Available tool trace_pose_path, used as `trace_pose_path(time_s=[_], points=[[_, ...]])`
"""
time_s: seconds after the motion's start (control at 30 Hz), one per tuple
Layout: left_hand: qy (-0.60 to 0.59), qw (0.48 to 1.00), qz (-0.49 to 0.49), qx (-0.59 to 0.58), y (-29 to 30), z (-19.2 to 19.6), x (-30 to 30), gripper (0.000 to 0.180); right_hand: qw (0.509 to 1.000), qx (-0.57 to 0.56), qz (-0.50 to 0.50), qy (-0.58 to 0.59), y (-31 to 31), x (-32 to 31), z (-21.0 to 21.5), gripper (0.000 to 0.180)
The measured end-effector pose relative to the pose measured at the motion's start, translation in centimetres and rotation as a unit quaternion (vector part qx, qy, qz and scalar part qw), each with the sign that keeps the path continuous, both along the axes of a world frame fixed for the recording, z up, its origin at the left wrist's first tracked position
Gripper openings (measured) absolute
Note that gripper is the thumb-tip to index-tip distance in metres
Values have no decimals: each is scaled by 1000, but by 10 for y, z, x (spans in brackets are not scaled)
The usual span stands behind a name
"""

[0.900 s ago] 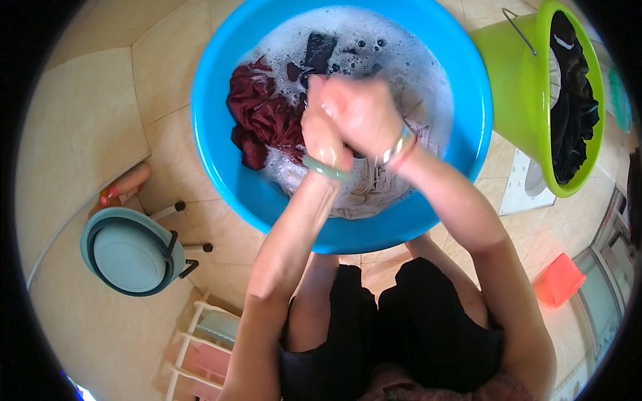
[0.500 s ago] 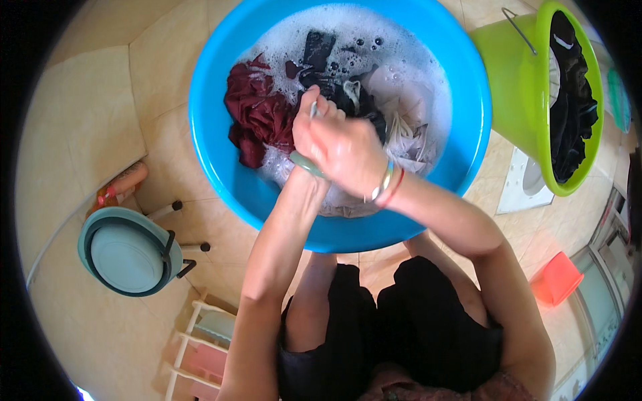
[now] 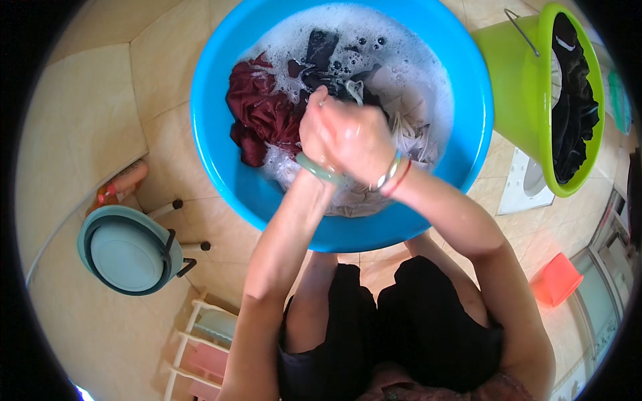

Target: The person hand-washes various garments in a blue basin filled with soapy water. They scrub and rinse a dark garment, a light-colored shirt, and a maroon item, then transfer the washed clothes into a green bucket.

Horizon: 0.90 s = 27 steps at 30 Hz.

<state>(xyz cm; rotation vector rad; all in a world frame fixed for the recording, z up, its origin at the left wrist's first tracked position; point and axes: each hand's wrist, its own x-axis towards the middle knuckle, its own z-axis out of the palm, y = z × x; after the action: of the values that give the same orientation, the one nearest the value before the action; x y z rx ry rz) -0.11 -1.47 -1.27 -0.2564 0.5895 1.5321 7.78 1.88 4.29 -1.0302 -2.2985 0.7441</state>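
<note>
Both my hands are pressed together over the suds in a large blue basin [image 3: 204, 144]. My left hand [image 3: 314, 127], with a green bangle on its wrist, is curled closed. My right hand [image 3: 364, 144], wearing a silver bangle and a red string, closes against it from the right. Whatever lies between them is hidden by the fingers. Just beyond the knuckles is a wet black garment [image 3: 322, 50] with a pale trim. A crumpled dark red garment [image 3: 257, 100] lies left of my hands. Pale, whitish cloth [image 3: 408, 123] soaks on the right, partly under foam.
A lime green bucket [image 3: 511, 80] holding dark cloth stands right of the basin. Behind it is a white floor fixture [image 3: 525, 184]. A grey-blue stool or basin [image 3: 127, 257] is at left, a white rack [image 3: 184, 354] lower left, and an orange-red container [image 3: 558, 279] at right.
My joined hands have shifted slightly right and toward me, and the right hand now covers more of the left. The clothes in the basin look nearly the same.
</note>
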Motion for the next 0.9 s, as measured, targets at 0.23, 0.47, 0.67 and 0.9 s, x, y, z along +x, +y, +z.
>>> trace_pose_path(time_s=[0.23,0.47,0.67,0.9], points=[[156,956,-67,-238,10,34,15,26,996,-26,-72,-40,48,4,-34,16],[77,988,61,-115,-6,22,10,24,1000,16,9,22,-7,-3,-1,25],[145,964,-51,-217,9,29,22,25,994,-2,-101,-50,56,8,-47,32],[-53,987,-56,139,-15,-23,-13,30,999,-6,28,32,-15,-5,11,19]])
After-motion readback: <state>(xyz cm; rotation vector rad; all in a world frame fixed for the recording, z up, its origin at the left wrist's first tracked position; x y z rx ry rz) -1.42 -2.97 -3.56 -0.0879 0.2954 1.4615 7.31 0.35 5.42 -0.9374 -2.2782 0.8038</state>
